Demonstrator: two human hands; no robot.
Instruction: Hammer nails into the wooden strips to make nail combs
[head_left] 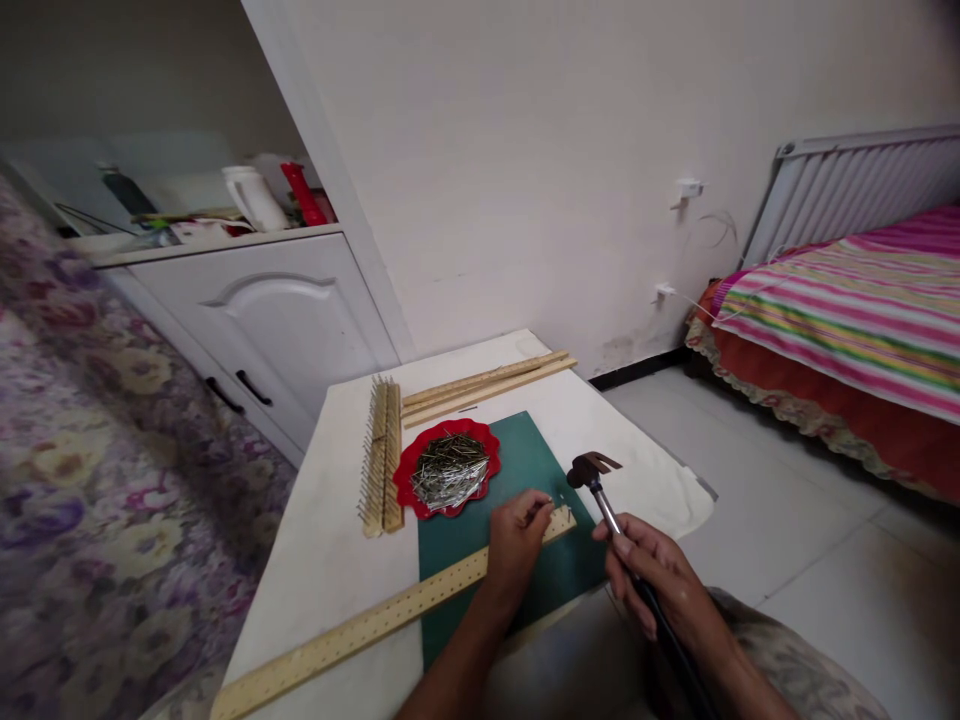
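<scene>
My left hand (517, 530) rests on a perforated wooden strip (390, 618), its fingers pinched together near the far end. A nail seems to be between the fingertips, though little of it shows. Just beyond them, a nail (568, 513) stands up at the end of the strip. Gripped in my right hand (656, 570) is a claw hammer (611, 515), its head raised to the right of the strip's end. Under the strip lies a green cutting mat (525, 450). A red scalloped plate (403, 480) heaped with nails (450, 468) sits partly on the mat.
Wooden strips studded with upright nails (382, 455) lie on the left of the white table (322, 560). More wooden strips (487, 385) lie along its back. A cabinet (262, 310) stands behind left, a bed (847, 300) at right, and a floral curtain (112, 500) hangs at left.
</scene>
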